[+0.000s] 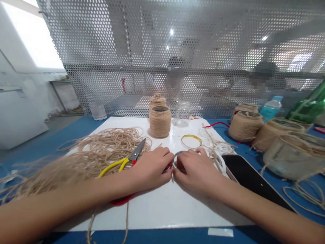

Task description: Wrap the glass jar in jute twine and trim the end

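My left hand [154, 167] is closed, its fingertips meeting those of my right hand over the white board [149, 208]. A bit of red shows at its fingertips; what it pinches is mostly hidden. My right hand [199, 171] curls closed around a grey ring [176, 156] that looks like a tape roll, largely covered by the fingers. Beside my left wrist lie scissors [132, 158] with yellow and red handles, partly under the forearm. A loose heap of jute twine [106, 145] spreads to the left. Just beyond my right hand lies a yellow-rimmed tape ring [191, 141].
Twine-wrapped jars [160, 122] and a clear glass jar [182, 115] stand at the back. On the right are a dark phone [254, 179], more wrapped jars [246, 126], a green bottle [308, 106] and a small blue-capped bottle [271, 108]. A perforated metal screen [147, 33] rises behind.
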{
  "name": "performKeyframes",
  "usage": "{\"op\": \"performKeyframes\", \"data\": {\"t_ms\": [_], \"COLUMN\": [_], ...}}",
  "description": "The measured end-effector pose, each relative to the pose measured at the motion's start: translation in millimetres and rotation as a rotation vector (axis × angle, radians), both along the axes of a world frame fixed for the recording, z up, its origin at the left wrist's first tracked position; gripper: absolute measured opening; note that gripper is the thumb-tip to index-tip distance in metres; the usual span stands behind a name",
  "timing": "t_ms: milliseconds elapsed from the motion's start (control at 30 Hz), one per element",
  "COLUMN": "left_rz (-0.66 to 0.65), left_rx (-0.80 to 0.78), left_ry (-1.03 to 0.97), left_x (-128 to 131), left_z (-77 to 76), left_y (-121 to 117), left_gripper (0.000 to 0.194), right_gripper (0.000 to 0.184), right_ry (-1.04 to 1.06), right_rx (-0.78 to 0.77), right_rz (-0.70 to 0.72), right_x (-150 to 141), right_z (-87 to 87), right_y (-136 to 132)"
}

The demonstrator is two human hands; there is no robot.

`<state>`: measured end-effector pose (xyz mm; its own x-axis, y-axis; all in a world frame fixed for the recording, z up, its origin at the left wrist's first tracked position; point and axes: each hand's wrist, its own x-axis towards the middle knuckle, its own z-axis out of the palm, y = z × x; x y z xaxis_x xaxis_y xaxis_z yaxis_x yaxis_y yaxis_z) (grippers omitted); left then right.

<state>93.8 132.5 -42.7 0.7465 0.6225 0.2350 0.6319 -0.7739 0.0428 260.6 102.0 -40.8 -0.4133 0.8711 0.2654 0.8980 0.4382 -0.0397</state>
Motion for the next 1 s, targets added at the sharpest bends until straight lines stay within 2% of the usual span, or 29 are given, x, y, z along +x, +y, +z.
{"op": "performKeyframes", "data": {"t_ms": [167,467,767,867,1000], "left_rz": [0.0,-0.02,-0.031,0.007,0.089], "left_rx": [-0.004,0.013,-0.015,0.024,0.066], "left_ry": [-0.01,-0.015,-0.012,-0.011,0.011], "left_x": [1.8,0.7,0.3,-1.8,-7.2], "left_z": [0.6,-2.8,1.5,4.7,8.6], "left_y": [-1.7,-0.1,-5.0,-6.7,-4.2], "left_gripper": [0.007,0.009,0.008,0.011,0.026], "right_gripper": [0.014,0.016,0.014,0.014,0.014], "right_ry": [-0.026,0.023,0.073,0.082,0.066], "right_rx": [0.01,-0.03,-0.024,-0.012,0.022], "right_rz": [-0.016,-0.093,-0.124,-0.105,-0.068], "right_x": [-9.7,-16.4,-17.0,-16.5,-16.5], "right_z": [-2.7,-8.9,-15.3,-14.6,-11.2], "right_y": [1.2,-2.1,-4.6,-6.5,-8.6]}}
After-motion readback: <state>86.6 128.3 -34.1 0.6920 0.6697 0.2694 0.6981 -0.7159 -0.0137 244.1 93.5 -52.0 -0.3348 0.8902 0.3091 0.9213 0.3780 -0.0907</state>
